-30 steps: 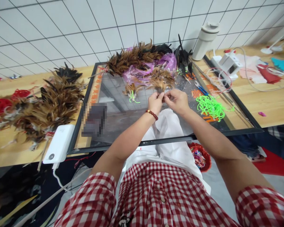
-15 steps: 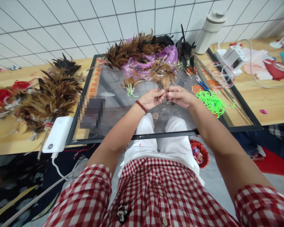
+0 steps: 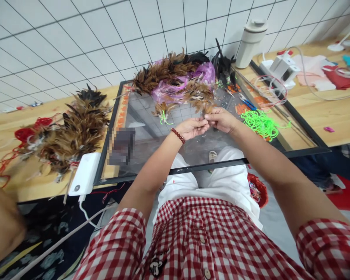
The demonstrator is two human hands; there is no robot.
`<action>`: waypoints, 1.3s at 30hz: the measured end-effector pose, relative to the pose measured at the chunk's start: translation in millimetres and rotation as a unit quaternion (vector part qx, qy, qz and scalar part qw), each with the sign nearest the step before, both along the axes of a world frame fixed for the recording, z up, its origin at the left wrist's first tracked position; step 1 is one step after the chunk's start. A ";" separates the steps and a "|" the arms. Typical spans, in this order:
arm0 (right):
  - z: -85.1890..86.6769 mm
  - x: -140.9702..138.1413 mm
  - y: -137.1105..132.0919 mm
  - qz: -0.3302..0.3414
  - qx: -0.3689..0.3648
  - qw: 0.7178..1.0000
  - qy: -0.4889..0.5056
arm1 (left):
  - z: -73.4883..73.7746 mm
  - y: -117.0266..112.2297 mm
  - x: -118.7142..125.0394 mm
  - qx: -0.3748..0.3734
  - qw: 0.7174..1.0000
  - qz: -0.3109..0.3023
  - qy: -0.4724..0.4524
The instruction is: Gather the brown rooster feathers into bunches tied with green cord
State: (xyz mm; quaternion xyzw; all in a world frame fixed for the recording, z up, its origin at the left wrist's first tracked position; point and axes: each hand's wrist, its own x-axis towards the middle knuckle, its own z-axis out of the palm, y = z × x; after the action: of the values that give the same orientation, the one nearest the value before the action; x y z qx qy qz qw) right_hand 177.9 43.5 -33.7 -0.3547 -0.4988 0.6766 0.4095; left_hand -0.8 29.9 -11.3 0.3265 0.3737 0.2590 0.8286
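Note:
My left hand [image 3: 192, 128], with a dark red bead bracelet [image 3: 177, 135] at the wrist, has its fingers curled and pressed together. Close against it, my right hand [image 3: 222, 120] pinches with thumb and forefinger. What lies between the fingertips is too small to make out. Just beyond them lies a heap of loose brown feathers [image 3: 198, 95], its near edge by my right fingertips. A small feather bunch tied with green cord [image 3: 163, 111] rests left of it on the glass panel [image 3: 151, 144]. Right of my right hand sits a pile of bright green cord [image 3: 259, 123].
Behind are a long brown feather strip [image 3: 160, 74], a purple plastic bag [image 3: 170, 91], black feathers [image 3: 223, 64] and a pale bottle [image 3: 251, 42]. Blue-handled cutters [image 3: 247, 102] lie right. More feathers [image 3: 76, 132] and a white power bank [image 3: 84, 174] are left, near another person's arm [image 3: 2, 221].
The view has shifted a little. My hands stay together at the fingertips, my left hand now slightly lower than my right. Another person's arm has come in at the left edge.

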 end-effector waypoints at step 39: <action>2.1 28.2 47.4 -0.286 0.197 0.761 -0.548 | -9.5 7.0 9.0 0.049 0.920 0.377 -0.095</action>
State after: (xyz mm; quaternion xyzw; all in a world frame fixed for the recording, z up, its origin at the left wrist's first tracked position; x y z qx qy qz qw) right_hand 206.1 90.9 -31.6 -0.7025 -0.6359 0.1047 0.3018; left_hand 8.2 36.9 -20.8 0.1755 0.3757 0.6004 0.6838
